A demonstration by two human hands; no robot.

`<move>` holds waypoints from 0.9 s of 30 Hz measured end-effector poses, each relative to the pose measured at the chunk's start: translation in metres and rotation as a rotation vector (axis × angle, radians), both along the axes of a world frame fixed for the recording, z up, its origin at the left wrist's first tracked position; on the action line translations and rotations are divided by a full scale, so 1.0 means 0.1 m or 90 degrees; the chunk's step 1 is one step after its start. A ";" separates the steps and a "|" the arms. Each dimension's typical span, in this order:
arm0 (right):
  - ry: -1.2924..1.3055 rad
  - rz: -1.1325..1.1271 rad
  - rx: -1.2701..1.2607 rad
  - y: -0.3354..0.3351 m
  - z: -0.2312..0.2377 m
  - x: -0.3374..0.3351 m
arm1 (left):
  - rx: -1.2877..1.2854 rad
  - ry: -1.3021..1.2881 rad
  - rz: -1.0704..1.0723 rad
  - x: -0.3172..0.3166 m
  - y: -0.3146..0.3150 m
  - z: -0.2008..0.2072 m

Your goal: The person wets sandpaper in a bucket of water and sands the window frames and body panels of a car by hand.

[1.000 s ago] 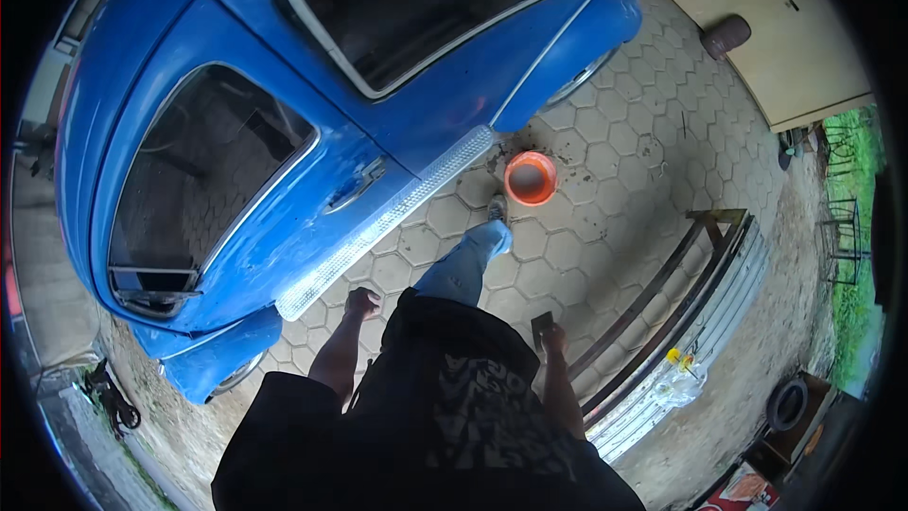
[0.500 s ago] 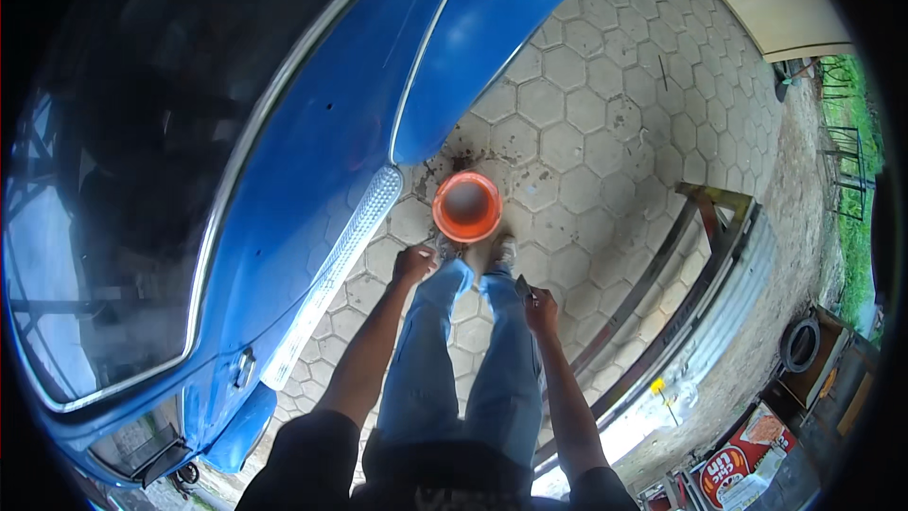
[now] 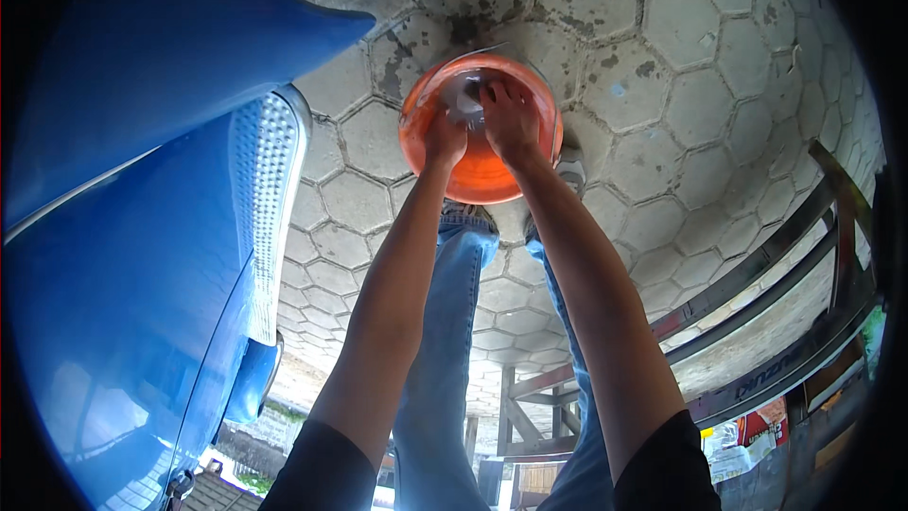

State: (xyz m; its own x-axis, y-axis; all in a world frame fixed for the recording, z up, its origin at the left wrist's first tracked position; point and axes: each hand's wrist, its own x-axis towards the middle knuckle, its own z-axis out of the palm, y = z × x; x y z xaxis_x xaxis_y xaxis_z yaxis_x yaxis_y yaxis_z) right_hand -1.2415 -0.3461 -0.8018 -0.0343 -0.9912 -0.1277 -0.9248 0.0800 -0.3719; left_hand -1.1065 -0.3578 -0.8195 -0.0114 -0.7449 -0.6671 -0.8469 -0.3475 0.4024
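An orange bucket [image 3: 478,175] with greyish water [image 3: 463,99] in it stands on the paving in front of my feet. Both my hands reach down inside its rim. My left hand [image 3: 445,139] is at the left inner side, its fingers hidden in shadow or water. Beside it, my right hand [image 3: 512,120] is deeper toward the middle, fingers curled at the water's surface. A small dark patch shows at those fingertips; whether it is a held object or shadow is too unclear to name.
A blue car's body [image 3: 123,303] with a studded metal running board [image 3: 274,170] is close on my left. To the right stands a dark metal frame [image 3: 757,274]. Hexagonal paving stones [image 3: 653,123] with dark wet spots surround the bucket.
I have bent down closer to the bucket. Both hands have moved from beside my knees into it. Earlier my right hand held a small dark object; it cannot be made out clearly now.
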 end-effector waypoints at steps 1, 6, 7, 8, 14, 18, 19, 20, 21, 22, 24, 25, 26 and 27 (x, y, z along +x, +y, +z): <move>-0.012 0.003 -0.001 0.17 -0.10 -0.01 | 0.030 -0.009 0.103 -0.06 0.06 -0.06; -0.163 -0.002 0.277 0.47 0.07 -0.03 | 0.115 0.073 0.105 0.15 0.17 0.08; -0.242 -0.034 0.360 0.43 0.09 -0.02 | 0.137 0.218 0.278 0.18 0.16 0.14; -0.312 -0.066 0.450 0.40 0.17 -0.09 | 0.125 0.240 0.278 0.09 0.22 0.27; -0.640 -0.418 0.566 0.21 0.93 -0.50 | 0.332 0.200 0.437 -0.38 0.03 1.35; -0.984 -0.527 0.641 0.02 2.00 -0.58 | 0.311 0.433 0.581 -0.46 -0.01 2.28; -1.019 -0.511 0.634 0.01 2.25 -0.61 | 0.286 0.464 0.564 -0.47 -0.01 2.50; -1.040 -0.503 0.615 -0.01 2.52 -0.59 | 0.238 0.382 0.479 -0.43 -0.02 2.68; -1.067 -0.482 0.605 -0.04 2.79 -0.50 | 0.168 0.393 0.464 -0.30 0.04 2.85; -1.040 -0.462 0.598 -0.02 3.02 -0.54 | 0.166 0.356 0.474 -0.32 0.01 3.13; -0.969 -0.392 0.585 -0.05 3.61 -0.48 | 0.090 0.430 0.567 -0.16 0.04 3.61; -0.910 -0.366 0.565 -0.03 3.90 -0.55 | 0.033 0.460 0.565 -0.26 0.02 3.98; -0.943 -0.337 0.536 -0.02 4.18 -0.56 | 0.029 0.395 0.504 -0.24 0.01 4.23; -0.974 -0.310 0.511 0.00 4.42 -0.59 | 0.031 0.405 0.511 -0.25 0.02 4.51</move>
